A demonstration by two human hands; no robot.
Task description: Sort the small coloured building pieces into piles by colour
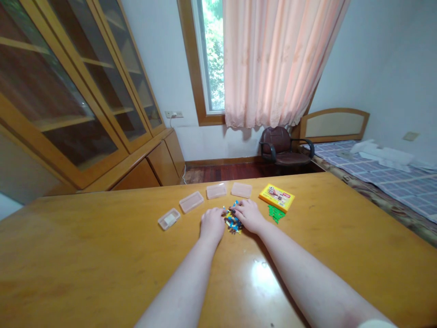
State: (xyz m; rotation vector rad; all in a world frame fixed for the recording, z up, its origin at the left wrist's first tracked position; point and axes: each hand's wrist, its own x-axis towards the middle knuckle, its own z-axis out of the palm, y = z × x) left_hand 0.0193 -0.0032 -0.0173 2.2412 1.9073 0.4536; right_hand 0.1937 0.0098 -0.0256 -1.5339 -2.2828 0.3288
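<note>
A small heap of toy building bricks (234, 222) in blue, yellow, white and dark brown lies on the wooden table. My left hand (212, 222) rests at the heap's left edge, its fingers curled in; whatever they may hold is hidden. From the right, my right hand (251, 216) reaches over the heap with its fingers apart, and the fingertips touch the bricks. To the right of that hand lie several flat green pieces (276, 213). They sit against the near side of a yellow box (277, 197) with a printed picture.
Beyond my hands, clear plastic cases stand in an arc: one with a pale insert (169, 219), a second case (191, 202), a third (216, 191) and a fourth (241, 190). Past the table (102, 259) are a chair (282, 146), a bed (385, 168) and a glass-door cabinet (112, 159).
</note>
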